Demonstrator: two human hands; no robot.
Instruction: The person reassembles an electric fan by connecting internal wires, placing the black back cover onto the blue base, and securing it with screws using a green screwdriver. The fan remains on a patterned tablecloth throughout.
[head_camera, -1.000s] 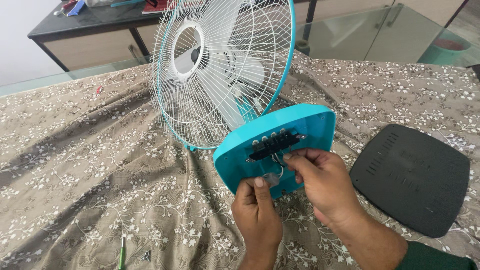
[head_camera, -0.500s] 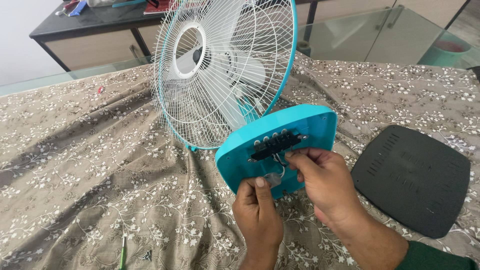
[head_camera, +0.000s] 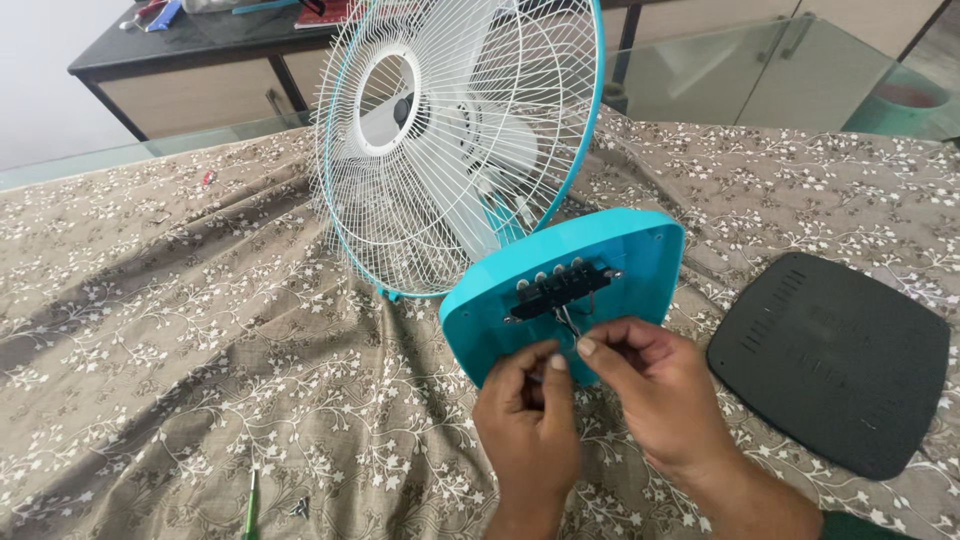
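My hands pinch thin wires under a fan's open base.

The thin grey wires (head_camera: 568, 322) hang from a black switch block (head_camera: 562, 287) inside the turquoise plastic fan base (head_camera: 640, 255), tipped up on the floral cloth (head_camera: 180, 330). My left hand (head_camera: 528, 415) and right hand (head_camera: 655, 395) both pinch them; a hard tug could snap a joint.

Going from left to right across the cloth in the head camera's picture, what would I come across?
Green screwdriver → small screws → left hand → right hand at the wires on the fan's turquoise base → black base cover.
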